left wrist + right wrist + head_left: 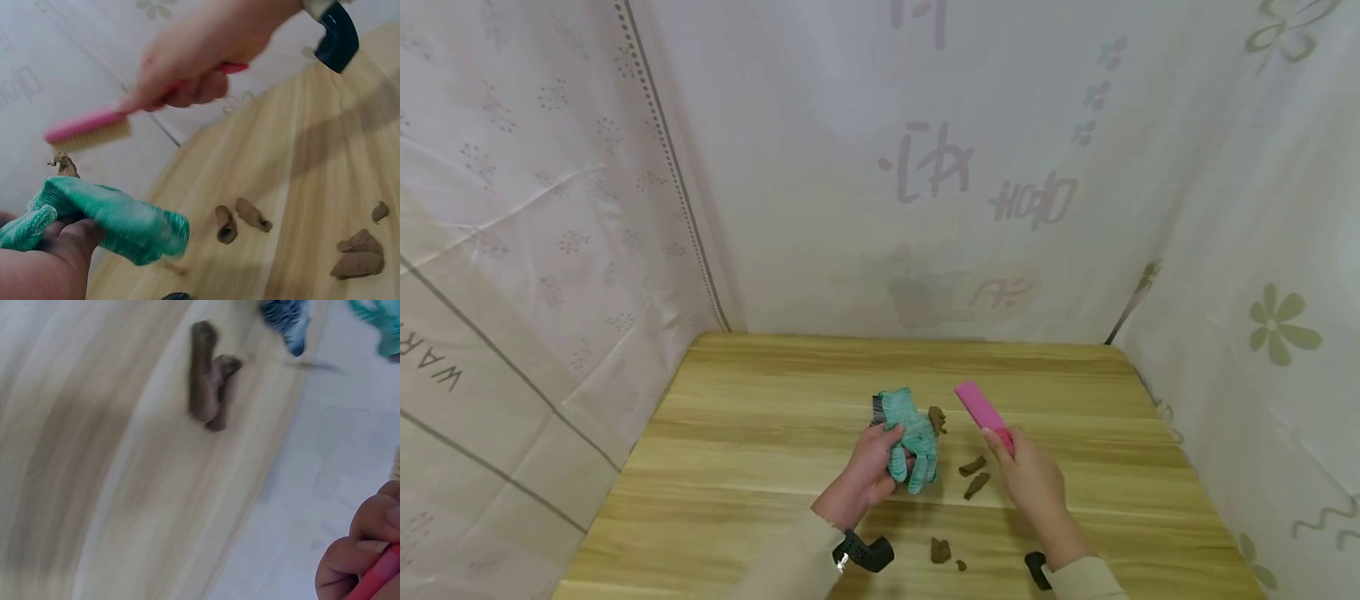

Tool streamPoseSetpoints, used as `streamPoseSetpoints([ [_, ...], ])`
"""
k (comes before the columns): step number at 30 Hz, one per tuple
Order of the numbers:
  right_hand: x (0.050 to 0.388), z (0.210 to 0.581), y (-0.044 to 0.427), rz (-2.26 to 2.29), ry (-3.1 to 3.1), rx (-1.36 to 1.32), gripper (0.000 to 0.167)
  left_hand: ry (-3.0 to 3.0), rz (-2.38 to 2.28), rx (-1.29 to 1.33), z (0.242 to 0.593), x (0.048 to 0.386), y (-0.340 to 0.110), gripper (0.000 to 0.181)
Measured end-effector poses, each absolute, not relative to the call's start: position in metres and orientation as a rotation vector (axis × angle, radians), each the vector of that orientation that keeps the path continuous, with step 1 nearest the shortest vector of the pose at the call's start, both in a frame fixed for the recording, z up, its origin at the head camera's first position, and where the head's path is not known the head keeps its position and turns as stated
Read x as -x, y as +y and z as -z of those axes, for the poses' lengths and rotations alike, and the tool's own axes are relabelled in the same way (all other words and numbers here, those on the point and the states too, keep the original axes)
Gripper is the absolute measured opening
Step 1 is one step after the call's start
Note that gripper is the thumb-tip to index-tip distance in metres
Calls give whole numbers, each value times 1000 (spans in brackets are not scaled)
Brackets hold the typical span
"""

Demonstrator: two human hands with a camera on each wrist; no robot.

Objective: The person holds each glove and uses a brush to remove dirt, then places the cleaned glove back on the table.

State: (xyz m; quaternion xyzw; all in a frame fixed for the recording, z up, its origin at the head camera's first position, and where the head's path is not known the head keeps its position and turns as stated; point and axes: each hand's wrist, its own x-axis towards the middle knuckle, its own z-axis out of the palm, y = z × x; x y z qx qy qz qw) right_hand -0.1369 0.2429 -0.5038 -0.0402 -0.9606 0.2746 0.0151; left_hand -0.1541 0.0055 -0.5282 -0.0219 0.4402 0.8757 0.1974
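My left hand (871, 468) grips a green knitted work glove (913, 432), its loose fingers hanging down. A brown, clay-like piece (65, 165) sticks out past the glove's far edge; the fold hides how it is held. My right hand (1028, 477) holds a pink brush (981, 407) by its handle. In the left wrist view, the brush's pale bristles (94, 136) face down just over that brown piece; I cannot tell whether they touch it. At the right wrist view's edge, my fingers (369, 531) curl round the pink handle (380, 572).
Two tube-like brown pieces (976, 486) lie on the wood-grain table (760, 467) between my hands. Nearer me are a lumpy brown piece (940, 550) and a small fragment (961, 565). A printed curtain (850, 208) hangs behind the table and along both sides.
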Motion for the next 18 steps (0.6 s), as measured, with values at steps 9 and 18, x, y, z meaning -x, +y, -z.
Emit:
streamPoseSetpoints([
  [9, 128, 497, 218, -1018, -2931, 73, 53, 1189, -2454, 67, 531, 154, 9, 21],
  [18, 117, 484, 198, -1136, -2893, 54, 51, 1201, -2438, 55, 535, 152, 13, 23],
])
